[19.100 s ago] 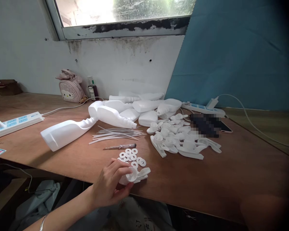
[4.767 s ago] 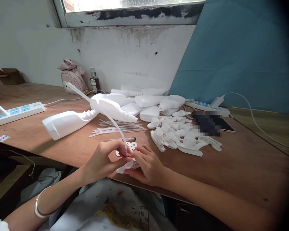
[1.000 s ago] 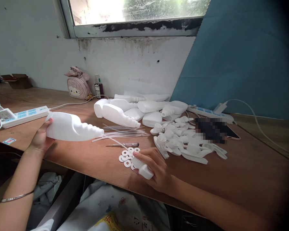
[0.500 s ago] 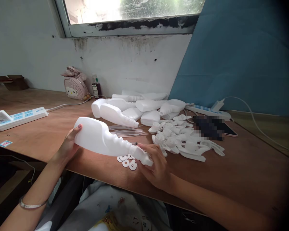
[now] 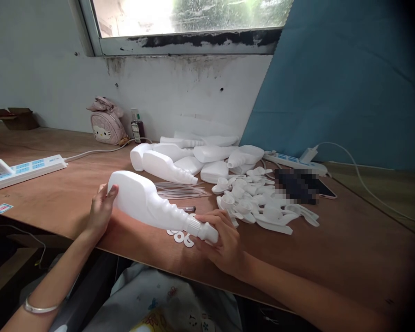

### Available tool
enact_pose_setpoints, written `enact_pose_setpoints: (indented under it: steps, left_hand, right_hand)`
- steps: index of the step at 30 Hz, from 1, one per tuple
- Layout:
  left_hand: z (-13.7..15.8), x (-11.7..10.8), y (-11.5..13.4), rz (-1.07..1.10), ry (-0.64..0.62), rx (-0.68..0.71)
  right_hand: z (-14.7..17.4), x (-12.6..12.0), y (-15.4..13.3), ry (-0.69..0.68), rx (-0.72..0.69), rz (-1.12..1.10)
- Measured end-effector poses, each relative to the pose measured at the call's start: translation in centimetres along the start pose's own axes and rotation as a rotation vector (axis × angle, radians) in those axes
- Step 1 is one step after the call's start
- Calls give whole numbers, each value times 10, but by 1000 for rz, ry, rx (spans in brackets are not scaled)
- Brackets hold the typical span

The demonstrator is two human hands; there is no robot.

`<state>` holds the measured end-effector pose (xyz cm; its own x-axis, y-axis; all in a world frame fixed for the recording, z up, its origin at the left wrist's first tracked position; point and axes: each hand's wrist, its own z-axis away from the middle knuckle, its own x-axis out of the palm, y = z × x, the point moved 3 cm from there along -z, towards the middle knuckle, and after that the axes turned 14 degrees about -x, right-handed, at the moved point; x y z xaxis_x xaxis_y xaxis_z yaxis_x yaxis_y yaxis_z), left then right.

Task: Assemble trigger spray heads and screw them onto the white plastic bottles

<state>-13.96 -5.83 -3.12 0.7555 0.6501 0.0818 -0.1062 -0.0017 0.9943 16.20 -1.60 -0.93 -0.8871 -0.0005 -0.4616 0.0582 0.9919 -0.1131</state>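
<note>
A white plastic bottle [image 5: 134,196] with a ribbed neck is held tilted above the table's front, its neck pointing down to the right. My left hand [image 5: 102,207] grips the base end, thumb on the near face. A white cap with a spout [image 5: 205,231] sits at the neck's end, and my right hand [image 5: 226,242] has its fingers closed around it; part of the cap is hidden. White ring washers [image 5: 179,237] lie below the neck, partly covered. Behind the neck rests a small dark stick-like object [image 5: 189,209]. Thin white tubes [image 5: 181,190] lie beyond the bottle.
Several white bottles [image 5: 212,170] are heaped at the back. White spouted caps [image 5: 269,212] are piled at the right, beside a phone [image 5: 327,189]. Power strips [image 5: 31,169] with cords lie on both sides. A pink bag [image 5: 107,127] and a dark glass bottle [image 5: 137,129] stand by the wall.
The cap on the neck has turned, its spout now facing differently in my right hand. The neck end has dipped slightly, and more of the dark object behind it shows.
</note>
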Motion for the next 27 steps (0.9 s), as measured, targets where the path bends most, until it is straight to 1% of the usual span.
enact_pose_setpoints:
  steps: [1, 3, 6, 8, 10, 12, 13, 16, 18, 20, 24, 27]
  left_hand:
    - [1, -1, 2, -21, 30, 52]
    - [2, 0, 5, -70, 45, 135]
    - [4, 3, 9, -127, -16, 208]
    - [6, 4, 13, -113, -54, 242]
    - [10, 5, 18, -19, -109, 231]
    - [14, 5, 25, 127, -168, 183]
    - [16, 5, 28, 198, -178, 157]
    - [22, 2, 36, 292, -122, 124]
    - [24, 0, 40, 269, -72, 142]
    - [26, -2, 42, 204, -51, 169]
    - [25, -9, 47, 82, -57, 239]
    - [22, -16, 49, 53, -83, 298]
  right_hand:
    - [1, 0, 0, 0, 5, 1]
    - [2, 0, 1, 3, 25, -3]
    - [4, 0, 3, 17, 57, -16]
    - [4, -1, 4, 28, 85, -22]
    - [5, -1, 5, 33, 113, -20]
    - [6, -1, 5, 35, 125, -15]
    - [6, -1, 5, 35, 124, -13]
    - [7, -2, 5, 40, 112, -14]
    - [6, -2, 4, 37, 108, -21]
    - [6, -3, 4, 35, 108, -26]
    - [5, -4, 5, 51, 123, -24]
    - [6, -3, 7, 58, 167, -29]
